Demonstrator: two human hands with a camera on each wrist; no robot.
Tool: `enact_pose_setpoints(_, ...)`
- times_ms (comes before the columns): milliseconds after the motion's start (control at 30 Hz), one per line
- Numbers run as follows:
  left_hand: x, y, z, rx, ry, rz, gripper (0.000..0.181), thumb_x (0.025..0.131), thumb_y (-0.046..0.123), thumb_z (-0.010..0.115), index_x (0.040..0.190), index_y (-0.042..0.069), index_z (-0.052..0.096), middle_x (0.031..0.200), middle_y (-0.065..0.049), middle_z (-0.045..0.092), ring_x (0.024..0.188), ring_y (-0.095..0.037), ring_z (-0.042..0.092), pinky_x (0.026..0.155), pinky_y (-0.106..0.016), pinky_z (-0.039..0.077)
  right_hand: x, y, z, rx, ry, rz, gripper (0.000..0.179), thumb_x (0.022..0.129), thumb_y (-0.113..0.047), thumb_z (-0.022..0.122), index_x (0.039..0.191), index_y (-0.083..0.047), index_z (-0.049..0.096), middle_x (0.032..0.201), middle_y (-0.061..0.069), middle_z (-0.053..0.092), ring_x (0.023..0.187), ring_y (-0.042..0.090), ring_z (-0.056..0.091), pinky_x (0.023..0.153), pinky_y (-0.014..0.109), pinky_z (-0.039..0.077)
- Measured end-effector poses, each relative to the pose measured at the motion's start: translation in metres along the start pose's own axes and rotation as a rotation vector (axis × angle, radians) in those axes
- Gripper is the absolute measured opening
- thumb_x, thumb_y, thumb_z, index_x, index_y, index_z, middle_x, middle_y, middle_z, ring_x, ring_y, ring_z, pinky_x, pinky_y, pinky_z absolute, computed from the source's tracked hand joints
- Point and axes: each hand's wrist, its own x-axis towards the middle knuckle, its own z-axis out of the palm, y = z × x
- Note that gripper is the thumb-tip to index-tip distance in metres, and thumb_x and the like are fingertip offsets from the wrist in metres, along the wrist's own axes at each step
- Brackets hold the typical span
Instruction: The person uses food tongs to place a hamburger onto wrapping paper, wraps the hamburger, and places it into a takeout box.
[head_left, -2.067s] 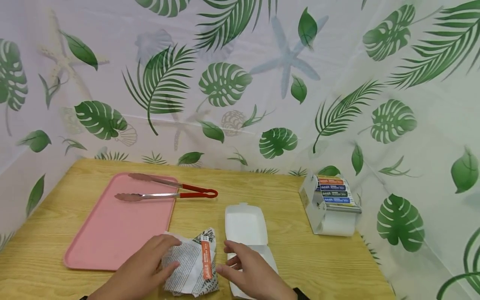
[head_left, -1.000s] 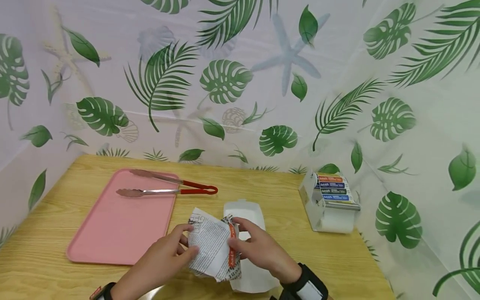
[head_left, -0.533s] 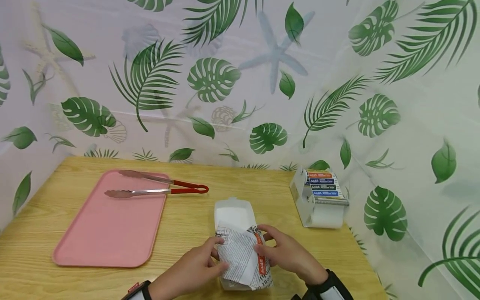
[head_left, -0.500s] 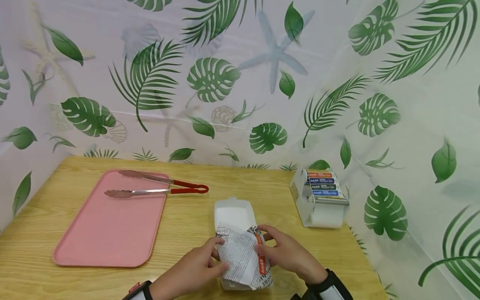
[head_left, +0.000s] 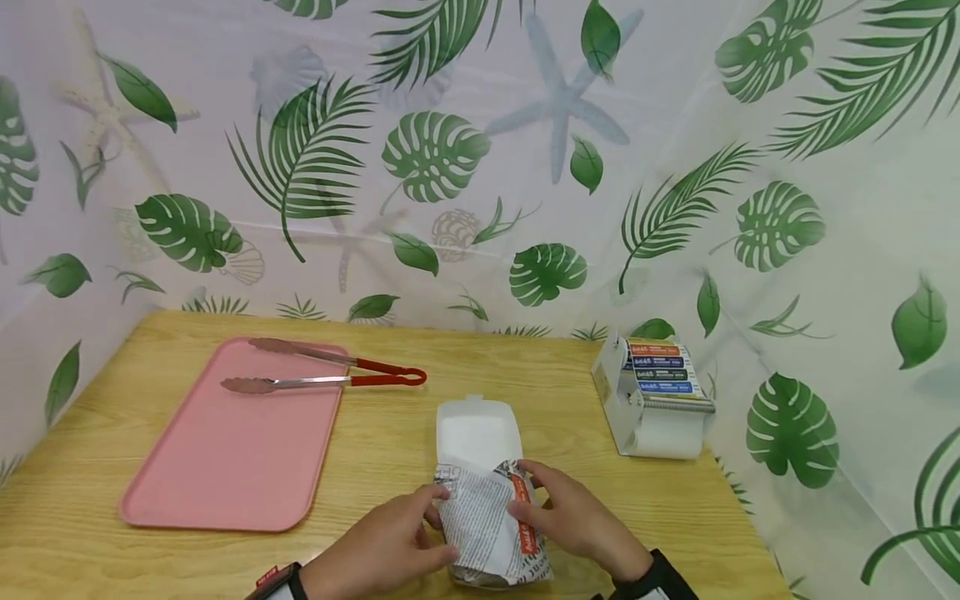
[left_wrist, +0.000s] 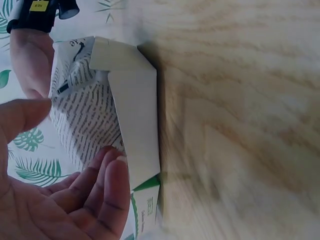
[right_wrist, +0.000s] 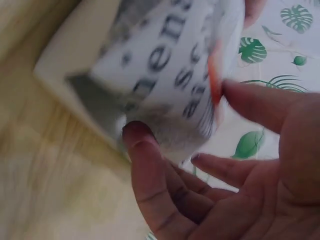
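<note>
A packet wrapped in newsprint-patterned paper [head_left: 478,518], with an orange label strip [head_left: 526,515] on top, sits in the base of an open white clamshell box [head_left: 477,432]. What the paper wraps is hidden. My left hand [head_left: 386,533] holds the packet's left side; in the left wrist view its curled fingers [left_wrist: 102,187] reach in by the box wall [left_wrist: 135,120]. On the other side my right hand [head_left: 581,518] grips the packet, thumb at the label and a bent finger [right_wrist: 145,155] on a paper corner.
Left of the box lies a pink tray [head_left: 232,467], with red-handled tongs [head_left: 322,382] lying across its far edge. At the back right stands a label dispenser [head_left: 660,400] with several coloured label rolls. A leaf-print cloth [head_left: 450,233] closes off the table's back and sides.
Both hands took hold of the packet, lifted it from the table left of the box, carried it right and lowered it into the box base. Tray and tongs stayed put.
</note>
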Motion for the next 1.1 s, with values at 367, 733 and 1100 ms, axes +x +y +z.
enact_pose_setpoints(367, 0.012, -0.001, -0.002, 0.369, 0.117, 0.075, 0.120, 0.067, 0.076, 0.077, 0.149, -0.005, 0.041, 0.139, -0.019, 0.054, 0.125, -0.033, 0.050, 0.100, -0.051, 0.048, -0.006, 0.014, -0.019, -0.207, -0.224, -0.155, 0.108, 0.077, -0.041, 0.088, 0.161, -0.011, 0.026, 0.148, 0.013, 0.042, 0.110, 0.029, 0.059, 0.085, 0.040, 0.053)
enact_pose_setpoints(733, 0.021, 0.006, 0.009, 0.436, 0.096, 0.141, 0.098, 0.065, 0.064, 0.087, 0.137, 0.005, 0.056, 0.129, -0.007, 0.061, 0.110, -0.020, 0.051, 0.088, -0.039, 0.051, 0.002, 0.027, -0.011, -0.308, -0.176, -0.275, 0.089, 0.075, -0.046, 0.088, 0.147, -0.009, 0.052, 0.123, -0.001, 0.045, 0.100, 0.015, 0.053, 0.082, 0.028, 0.049)
enact_pose_setpoints(1100, 0.020, 0.011, 0.003, 0.426, 0.029, 0.131, 0.078, 0.065, 0.066, 0.085, 0.121, 0.013, 0.072, 0.129, -0.014, 0.055, 0.116, -0.028, 0.045, 0.085, -0.045, 0.046, 0.003, 0.033, -0.003, -0.308, -0.228, -0.162, 0.078, 0.076, -0.036, 0.089, 0.143, -0.017, 0.055, 0.097, -0.008, 0.057, 0.082, 0.008, 0.053, 0.072, 0.026, 0.047)
